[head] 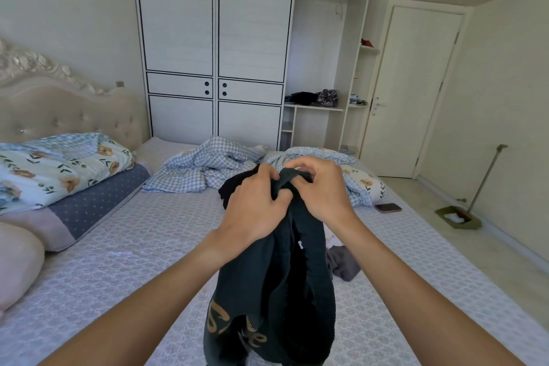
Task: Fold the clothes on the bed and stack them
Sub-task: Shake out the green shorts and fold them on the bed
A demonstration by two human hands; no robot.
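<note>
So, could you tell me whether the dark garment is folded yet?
Not folded: the dark garment hangs bunched from both hands, left and right, above the bed.

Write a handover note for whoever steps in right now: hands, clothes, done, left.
Left hand and right hand both grip the top edge of the dark garment, held up bunched over the bed.
A grey garment lies crumpled on the bed, right of the held one; another dark piece shows behind the left hand.
Done: no folded stack in view.
Left: fold the dark garment, then the others, and stack.
</note>
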